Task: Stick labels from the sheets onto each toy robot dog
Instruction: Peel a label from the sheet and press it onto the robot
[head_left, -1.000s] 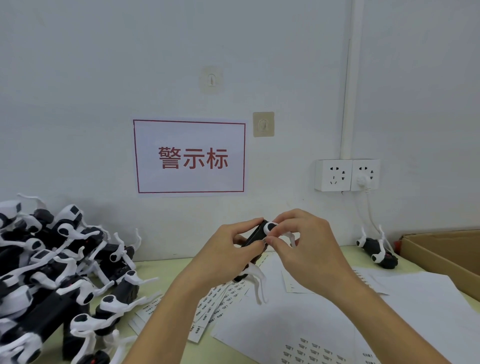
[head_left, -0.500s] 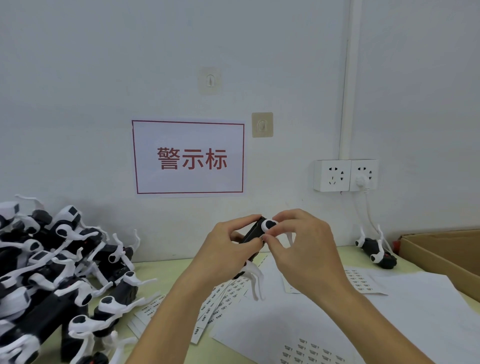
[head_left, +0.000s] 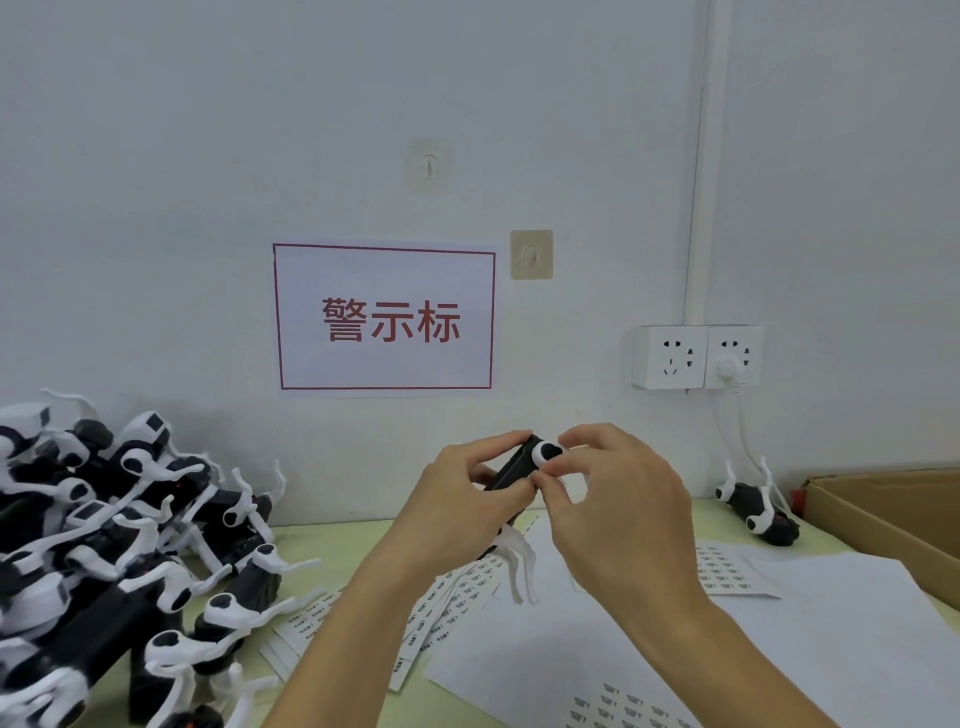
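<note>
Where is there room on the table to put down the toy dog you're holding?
The roomiest spot is the plain white paper to the right, between the lone dog by the wall and the cardboard box. There is also a strip of green table along the wall, beside the pile of dogs. The left is crowded, and label sheets fill the middle.

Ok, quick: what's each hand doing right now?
Left hand: grips the toy dog.
Right hand: pinches the same toy dog near its white joint.
</note>
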